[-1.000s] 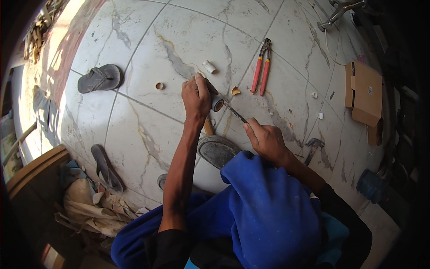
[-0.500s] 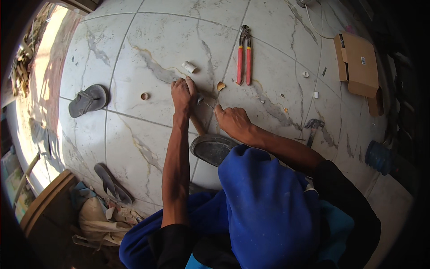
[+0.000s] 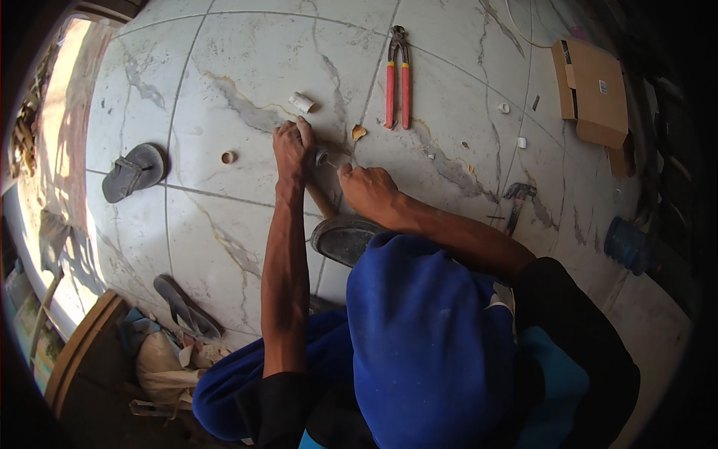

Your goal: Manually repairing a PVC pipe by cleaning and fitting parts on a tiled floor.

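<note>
My left hand (image 3: 294,150) is closed round a dark piece whose round, hollow-looking end (image 3: 321,157) sticks out on the right. Most of that piece is hidden by my fingers. My right hand (image 3: 368,193) is closed in a pinch on a thin wire-like rod (image 3: 333,166), which points at the round end; I cannot tell whether it goes inside. A wooden stick (image 3: 320,199) slants from beneath my left hand to a dark sandal (image 3: 345,238) at my knee. Just beyond my left hand lies a short white tube (image 3: 302,102), with a small brown ring (image 3: 228,157) to the left.
Red-handled pincers (image 3: 398,82) lie on the tiled floor ahead, near an orange-brown shard (image 3: 359,132). To the right are a hammer (image 3: 517,202), a cardboard box (image 3: 594,90) and a blue plastic bottle (image 3: 628,245). Two flip-flops (image 3: 136,172) rest at left, beside a cloth heap (image 3: 161,363).
The whole view has shifted slightly, so floor things appear a little left and higher. In my left hand the round end now faces more toward the camera. Both hands keep their grip.
</note>
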Tool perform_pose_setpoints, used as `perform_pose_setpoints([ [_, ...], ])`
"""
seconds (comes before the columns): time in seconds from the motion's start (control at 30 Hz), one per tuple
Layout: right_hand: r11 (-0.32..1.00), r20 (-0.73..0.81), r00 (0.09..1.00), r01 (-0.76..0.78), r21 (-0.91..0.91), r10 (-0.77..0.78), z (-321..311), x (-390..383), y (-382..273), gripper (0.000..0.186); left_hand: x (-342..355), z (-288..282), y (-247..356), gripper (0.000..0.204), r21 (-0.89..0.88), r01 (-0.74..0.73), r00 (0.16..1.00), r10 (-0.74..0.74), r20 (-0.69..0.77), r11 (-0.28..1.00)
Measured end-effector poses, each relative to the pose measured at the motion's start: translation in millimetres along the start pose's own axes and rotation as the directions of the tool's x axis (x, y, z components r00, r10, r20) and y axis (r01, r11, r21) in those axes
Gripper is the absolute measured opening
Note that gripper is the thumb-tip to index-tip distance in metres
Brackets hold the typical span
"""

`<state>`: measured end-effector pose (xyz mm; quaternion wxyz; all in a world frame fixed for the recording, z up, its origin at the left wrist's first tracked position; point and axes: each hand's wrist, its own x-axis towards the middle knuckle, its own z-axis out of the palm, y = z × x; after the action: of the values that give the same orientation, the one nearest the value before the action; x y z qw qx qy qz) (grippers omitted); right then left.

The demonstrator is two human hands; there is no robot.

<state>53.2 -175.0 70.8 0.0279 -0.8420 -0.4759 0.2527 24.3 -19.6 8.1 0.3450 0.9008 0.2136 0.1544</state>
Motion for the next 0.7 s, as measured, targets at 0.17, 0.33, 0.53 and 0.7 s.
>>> perform_pose_setpoints([
  [0.17,0.996,0.087,0.995,-0.045,0.077,0.038,-4.5,-17.3,2.7,0.018,0.8,-6.8,13.9,0.035,-0.097,0.081,0.996,-0.078,0.031,0.992],
  [0.33,0.993,0.047,0.999,-0.016,0.117,0.011,-0.9,1.1,-2.3,0.020,-3.5,-3.0,2.3,0.035,-0.019,0.031,0.997,-0.030,0.070,0.999],
  [0.53,0.993,-0.004,0.999,-0.033,0.114,0.034,3.8,-1.4,1.8,0.021,-3.4,-1.5,-2.9,0.023,0.073,-0.084,0.995,0.079,0.069,0.994],
  [0.7,0.998,-0.066,0.997,-0.031,0.063,0.035,8.4,-21.4,0.8,0.017,-6.7,-5.0,6.4,0.024,-0.032,0.073,0.995,-0.071,0.068,0.997],
])
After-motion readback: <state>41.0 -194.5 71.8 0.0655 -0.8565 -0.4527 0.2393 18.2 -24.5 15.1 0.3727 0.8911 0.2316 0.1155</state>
